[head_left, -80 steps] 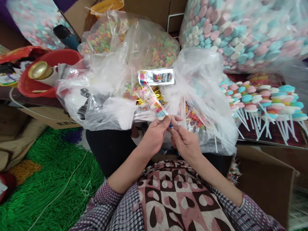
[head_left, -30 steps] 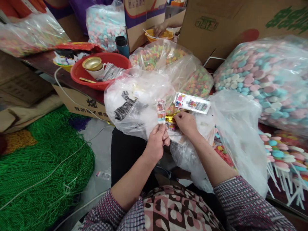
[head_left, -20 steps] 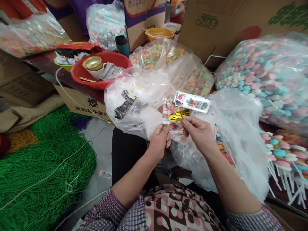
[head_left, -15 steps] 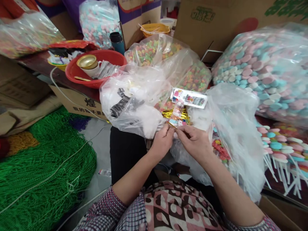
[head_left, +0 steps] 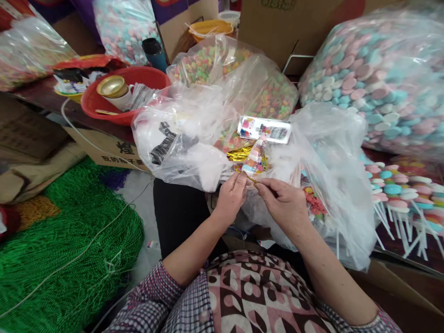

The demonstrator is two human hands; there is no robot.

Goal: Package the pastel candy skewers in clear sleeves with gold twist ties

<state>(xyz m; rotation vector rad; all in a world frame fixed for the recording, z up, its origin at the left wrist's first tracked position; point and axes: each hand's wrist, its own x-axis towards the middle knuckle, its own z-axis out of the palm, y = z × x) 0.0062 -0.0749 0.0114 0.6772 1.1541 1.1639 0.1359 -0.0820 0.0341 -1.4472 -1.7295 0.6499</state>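
Cartons and filled plastic bags crowd the back of the bench [head_left: 36, 95], with a heap of green cord [head_left: 69, 245] on the floor to the left. Further right, the left hand [head_left: 232, 196] has its thumb and fingers pinched on the lower end of one wrapped candy [head_left: 255, 157], tilted above the loose gold ties [head_left: 239, 154]. Should that pinch slacken, the candy could drop among them. Just beside it, the right hand [head_left: 285, 203] grips one gold tie [head_left: 251, 179] between thumb and forefinger; too hard a pull could tear the wrapper or slip the tie. Silver packets [head_left: 263, 130] lie aslant on soft plastic near the candy's tip, so a nudge might slide them.

Counted from the left: one red basin [head_left: 90, 110], one gold bowl [head_left: 111, 86] upon one white cup [head_left: 121, 101], and one dark-lidded bottle [head_left: 156, 56]. One yellow basket [head_left: 211, 28] stands behind. Two marshmallow bags show, one at back left [head_left: 121, 27], one large at right [head_left: 374, 78]. Marshmallow sticks [head_left: 398, 189] at far right overlap too much to count, as do the loose ties and the stacked packets.
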